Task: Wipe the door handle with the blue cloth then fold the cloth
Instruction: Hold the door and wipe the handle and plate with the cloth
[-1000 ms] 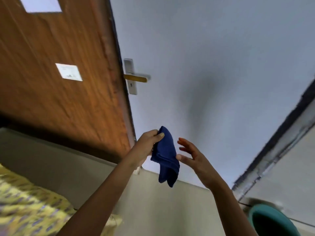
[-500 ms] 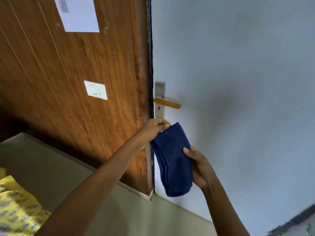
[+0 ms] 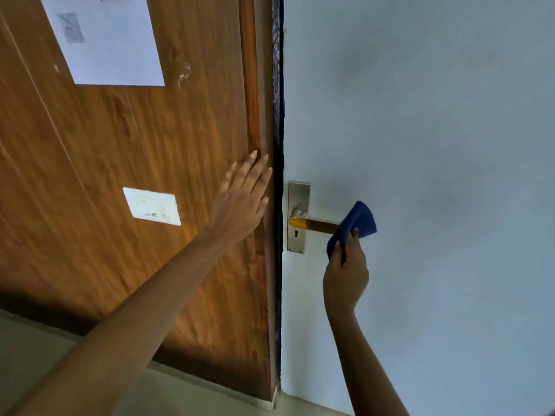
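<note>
A brass-coloured door handle (image 3: 315,225) sticks out to the right from a silver plate (image 3: 298,199) on the pale door. The blue cloth (image 3: 359,222) is wrapped over the handle's free end. My right hand (image 3: 345,271) grips the cloth from below, pressing it on the lever. My left hand (image 3: 243,202) lies flat, fingers spread, on the brown wooden panel just left of the door's edge, holding nothing.
The wooden panel (image 3: 120,145) carries a white paper sheet (image 3: 105,40) at the top and a small white label (image 3: 151,205) lower down. A dark seam (image 3: 277,115) runs between panel and pale door (image 3: 435,145). Floor shows along the bottom.
My left hand let go of the cloth and moved up flat onto the wooden panel. My right hand took the cloth and carried it up onto the handle's end. The view came closer.
</note>
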